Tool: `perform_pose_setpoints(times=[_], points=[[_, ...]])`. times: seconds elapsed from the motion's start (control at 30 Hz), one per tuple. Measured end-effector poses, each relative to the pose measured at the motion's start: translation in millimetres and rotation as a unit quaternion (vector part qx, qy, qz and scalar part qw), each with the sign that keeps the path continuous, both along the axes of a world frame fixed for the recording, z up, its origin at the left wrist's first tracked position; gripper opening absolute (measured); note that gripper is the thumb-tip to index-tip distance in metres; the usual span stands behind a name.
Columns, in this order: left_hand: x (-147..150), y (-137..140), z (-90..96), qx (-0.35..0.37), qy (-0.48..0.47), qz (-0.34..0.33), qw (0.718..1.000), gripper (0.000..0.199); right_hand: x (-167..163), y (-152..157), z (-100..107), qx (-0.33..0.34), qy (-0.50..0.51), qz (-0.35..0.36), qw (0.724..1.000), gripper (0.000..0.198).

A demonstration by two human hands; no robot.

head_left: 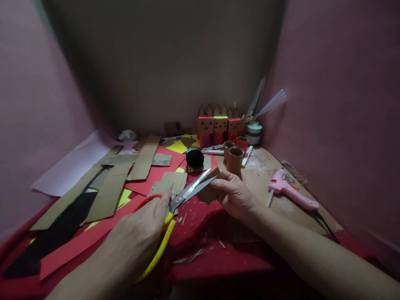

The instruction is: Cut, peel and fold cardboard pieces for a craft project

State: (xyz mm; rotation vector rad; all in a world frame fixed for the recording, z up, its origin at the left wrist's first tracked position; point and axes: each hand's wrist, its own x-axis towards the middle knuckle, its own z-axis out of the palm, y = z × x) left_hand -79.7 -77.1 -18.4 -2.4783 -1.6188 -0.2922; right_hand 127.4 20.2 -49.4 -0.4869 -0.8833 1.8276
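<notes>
My left hand (146, 225) is closed around the handles of a pair of scissors (178, 200) with red and yellow grips. The blades are spread a little and point right, their tips at a small piece of brown cardboard (208, 192). That piece is pinched in my right hand (236, 191), between thumb and fingers. Just beyond the blades sits a fuzzy black ball (195, 158). Under and left of the scissors lie cut cardboard squares (175, 181) on the red cloth (215, 250).
Cardboard strips (108, 193) and red paper (90, 241) cover the left. Cardboard tubes (235, 160) stand behind my right hand; box-headed animal figures (220, 125) line the back. At right, a pink glue gun (290, 191) lies on a board (262, 166), near a lidded jar (253, 132).
</notes>
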Motion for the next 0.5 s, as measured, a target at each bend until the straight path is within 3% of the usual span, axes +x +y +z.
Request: perform_pose_setpoints(times=[0.17,0.37,0.5], points=[[2.5,-0.2,5.8,0.024,0.086,-0.004,0.996,0.047,-0.3,-0.9,-0.6,0.001,-0.001,-0.001,1.0,0.021],[5.7,1.5,8.9,0.148,0.141,-0.05,0.978,0.047,-1.1,-0.4,-1.8,0.007,0.001,-0.009,1.0,0.02],[2.0,2.3,3.2,0.134,0.145,-0.038,0.98,0.048,-1.5,-0.8,-1.6,-0.004,0.0,-0.01,1.0,0.02]])
